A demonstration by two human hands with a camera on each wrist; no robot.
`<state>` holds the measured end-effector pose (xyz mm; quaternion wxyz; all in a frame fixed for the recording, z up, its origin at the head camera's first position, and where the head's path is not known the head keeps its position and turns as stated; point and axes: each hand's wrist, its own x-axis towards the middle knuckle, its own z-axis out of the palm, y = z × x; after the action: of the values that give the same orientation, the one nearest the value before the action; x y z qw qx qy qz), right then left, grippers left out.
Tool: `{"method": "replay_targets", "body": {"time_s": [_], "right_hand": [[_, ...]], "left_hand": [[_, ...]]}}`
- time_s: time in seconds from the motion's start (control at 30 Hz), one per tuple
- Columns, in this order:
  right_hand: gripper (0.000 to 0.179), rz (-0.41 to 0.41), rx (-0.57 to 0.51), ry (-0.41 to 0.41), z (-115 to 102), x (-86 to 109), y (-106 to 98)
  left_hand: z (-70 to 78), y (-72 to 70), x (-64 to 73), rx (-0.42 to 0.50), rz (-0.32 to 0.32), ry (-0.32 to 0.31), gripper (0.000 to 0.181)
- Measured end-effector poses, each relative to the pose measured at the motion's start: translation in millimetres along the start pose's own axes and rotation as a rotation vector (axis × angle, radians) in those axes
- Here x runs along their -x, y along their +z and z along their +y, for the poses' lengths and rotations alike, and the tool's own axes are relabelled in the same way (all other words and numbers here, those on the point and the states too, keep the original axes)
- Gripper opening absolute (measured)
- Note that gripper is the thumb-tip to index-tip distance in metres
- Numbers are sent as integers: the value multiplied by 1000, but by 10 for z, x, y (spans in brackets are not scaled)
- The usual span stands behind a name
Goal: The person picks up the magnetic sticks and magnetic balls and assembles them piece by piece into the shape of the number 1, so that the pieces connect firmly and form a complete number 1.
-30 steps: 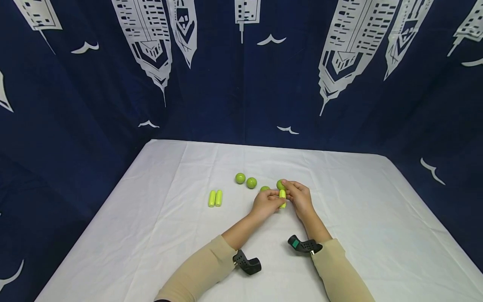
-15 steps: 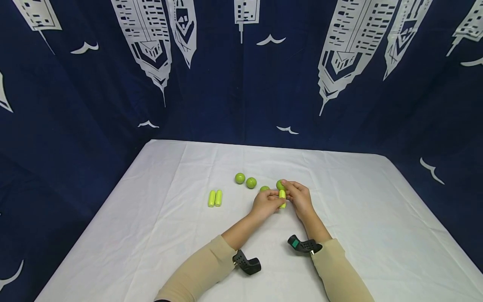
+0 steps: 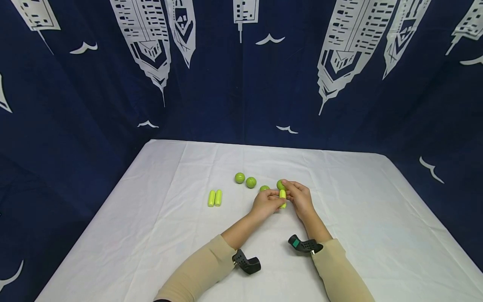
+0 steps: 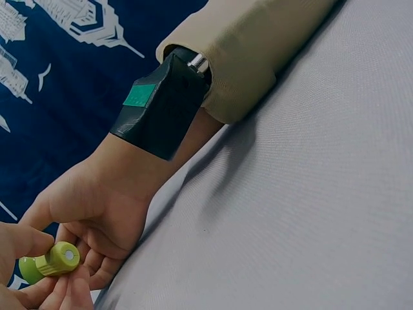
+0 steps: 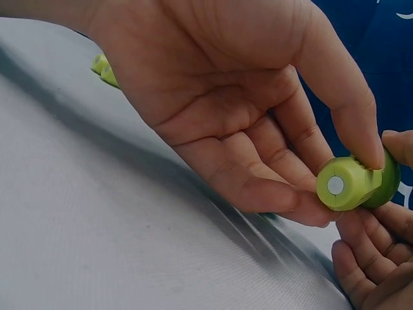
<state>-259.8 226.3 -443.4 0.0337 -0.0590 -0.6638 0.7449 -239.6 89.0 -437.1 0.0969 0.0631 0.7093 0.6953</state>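
Observation:
In the head view both hands meet right of the table's middle. My left hand (image 3: 266, 204) pinches a short yellow-green cylinder (image 3: 282, 199) between thumb and fingers. A round pale dot marks the cylinder's near end (image 5: 335, 185) in the right wrist view. With thumb and fingertips, my right hand (image 3: 299, 197) holds a green ball (image 3: 280, 185) against the cylinder's far end. Two more green balls, one farther left (image 3: 239, 178) and one nearer (image 3: 250, 182), lie on the cloth; another ball (image 3: 264, 188) is partly hidden behind my left hand.
Two matching yellow-green cylinders (image 3: 215, 198) lie side by side left of my hands. A white cloth (image 3: 151, 243) covers the table. Behind it hangs a dark blue curtain (image 3: 241, 96) with white printed buildings. Black camera mounts sit at both wrists.

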Motion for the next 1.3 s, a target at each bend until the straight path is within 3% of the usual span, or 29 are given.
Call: {"method": "replay_targets", "body": {"time_s": [0.37,0.6,0.97,1.3], "right_hand": [[45,-14,25,-6,-7,11,-20],[46,-46,87,-14,-51,77,-74],[47,-87,166,71,-90,174,-146],[38,-121,134,87,-98,282,-141]], "left_hand": [[6,-10,-3,-21,-2,-21,32],[40,-19,10,-33,4,-2,31],[52,-7,-5,-49,17,2,30],[66,18,8,-24,13,5,32]]}}
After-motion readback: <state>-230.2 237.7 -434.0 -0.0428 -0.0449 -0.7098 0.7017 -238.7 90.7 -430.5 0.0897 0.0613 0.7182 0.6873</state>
